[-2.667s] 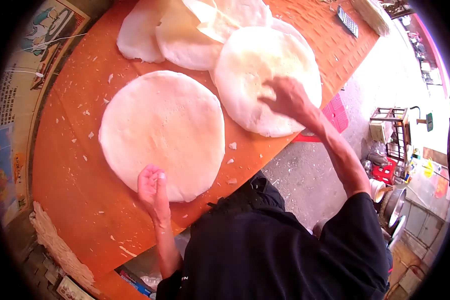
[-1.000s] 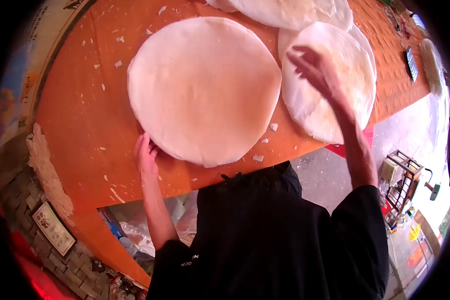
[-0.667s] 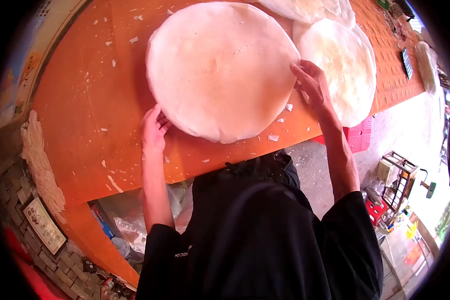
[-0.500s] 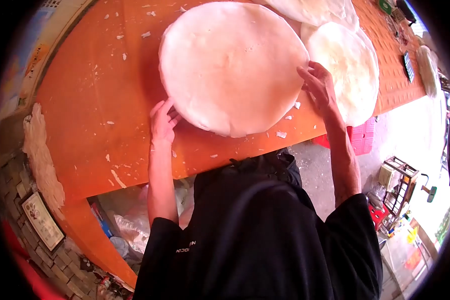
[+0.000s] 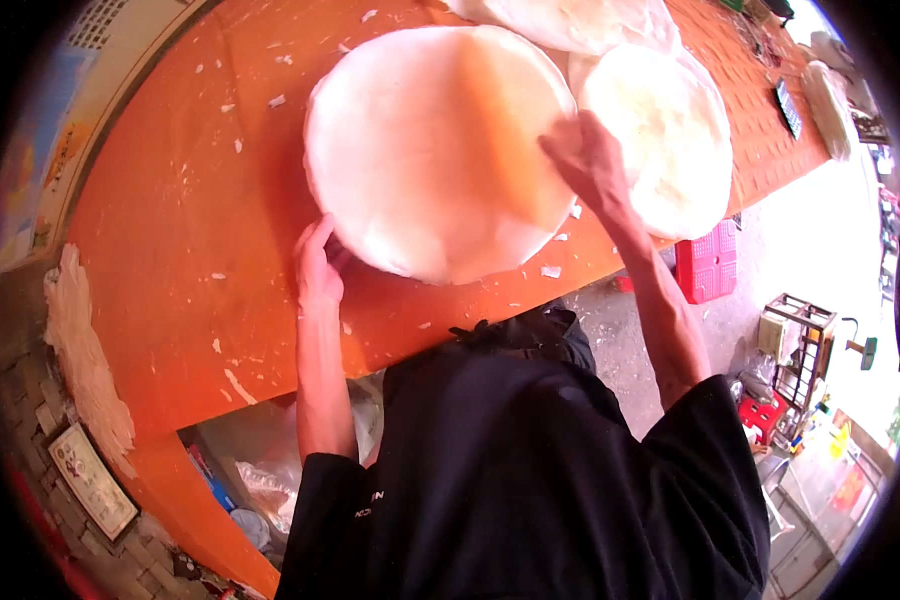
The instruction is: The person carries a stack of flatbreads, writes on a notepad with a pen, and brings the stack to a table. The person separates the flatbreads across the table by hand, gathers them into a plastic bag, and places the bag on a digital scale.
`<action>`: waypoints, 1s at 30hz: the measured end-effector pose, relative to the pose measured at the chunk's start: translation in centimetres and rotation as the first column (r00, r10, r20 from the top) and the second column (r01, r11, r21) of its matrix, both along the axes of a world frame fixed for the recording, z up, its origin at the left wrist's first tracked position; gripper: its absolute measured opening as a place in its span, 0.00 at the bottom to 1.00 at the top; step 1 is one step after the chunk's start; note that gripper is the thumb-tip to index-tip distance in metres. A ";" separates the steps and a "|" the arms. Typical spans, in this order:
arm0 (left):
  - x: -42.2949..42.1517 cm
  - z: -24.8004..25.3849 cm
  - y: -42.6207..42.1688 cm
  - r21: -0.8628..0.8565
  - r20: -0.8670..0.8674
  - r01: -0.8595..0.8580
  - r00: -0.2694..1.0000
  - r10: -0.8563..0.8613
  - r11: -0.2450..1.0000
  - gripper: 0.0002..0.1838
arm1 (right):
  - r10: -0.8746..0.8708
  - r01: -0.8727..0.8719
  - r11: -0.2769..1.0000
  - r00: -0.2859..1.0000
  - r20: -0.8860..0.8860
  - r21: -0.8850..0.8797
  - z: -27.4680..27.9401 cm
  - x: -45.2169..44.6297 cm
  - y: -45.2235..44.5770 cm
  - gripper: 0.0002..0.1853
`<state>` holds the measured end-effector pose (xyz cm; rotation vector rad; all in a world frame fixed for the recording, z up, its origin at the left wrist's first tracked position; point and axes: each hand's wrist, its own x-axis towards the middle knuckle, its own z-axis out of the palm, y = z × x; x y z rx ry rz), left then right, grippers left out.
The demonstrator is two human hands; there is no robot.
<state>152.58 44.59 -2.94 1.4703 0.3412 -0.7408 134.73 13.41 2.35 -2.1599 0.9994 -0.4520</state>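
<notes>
A large round white disc, like a stack of thin dough sheets (image 5: 400,150), lies on the orange table (image 5: 190,320). My right hand (image 5: 588,160) is closed at its right edge, fingers pinched on what looks like the top sheet. A blurred yellowish band runs across the disc beside that hand, where the sheet seems lifted or folded; motion hides the detail. At the lower left rim, my left hand (image 5: 318,265) has its fingers curled at the edge, partly in shadow. A second round white sheet (image 5: 660,130) lies to the right.
More white sheets, seemingly under plastic (image 5: 590,22), lie at the back. White scraps dot the table. A phone-like dark object (image 5: 788,108) and a clear plastic bag (image 5: 828,110) lie at the right. A red crate (image 5: 707,262) and a metal rack (image 5: 800,345) stand beyond the table.
My right hand has moved left and closed more tightly at the disc's edge. The disc's right part now shows a blurred fold. My left hand stays at the lower left rim, fingers less spread.
</notes>
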 end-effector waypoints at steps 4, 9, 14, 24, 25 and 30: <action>-0.1 -0.2 -0.1 0.030 0.084 0.040 0.996 -0.042 0.999 0.16 | 0.161 -0.151 0.985 0.977 0.137 -0.081 -0.8 0.8 2.2 0.13; 0.2 -0.4 0.0 -0.085 -0.076 -0.045 0.996 0.039 0.995 0.18 | 0.260 -0.297 0.954 0.893 0.367 0.049 9.6 3.9 6.7 0.14; 0.6 -3.2 0.9 -0.228 0.000 0.072 0.997 -0.074 0.971 0.27 | -0.106 -0.115 0.941 0.793 0.599 0.318 15.6 2.9 -2.7 0.07; -0.1 0.2 -0.4 -0.114 -0.083 -0.020 0.996 0.010 0.993 0.19 | -0.440 0.345 0.842 0.884 -0.156 -0.415 1.9 -7.0 -18.5 0.43; -0.3 0.8 -0.7 -0.097 0.006 0.013 1.000 -0.012 0.995 0.17 | -0.332 0.320 0.896 0.943 0.016 -0.309 1.4 -6.5 -15.7 0.38; 0.2 1.9 -0.7 -0.165 -0.123 -0.014 0.992 -0.007 0.986 0.21 | 0.373 -0.363 0.917 0.927 -0.035 0.162 2.4 -0.3 1.5 0.26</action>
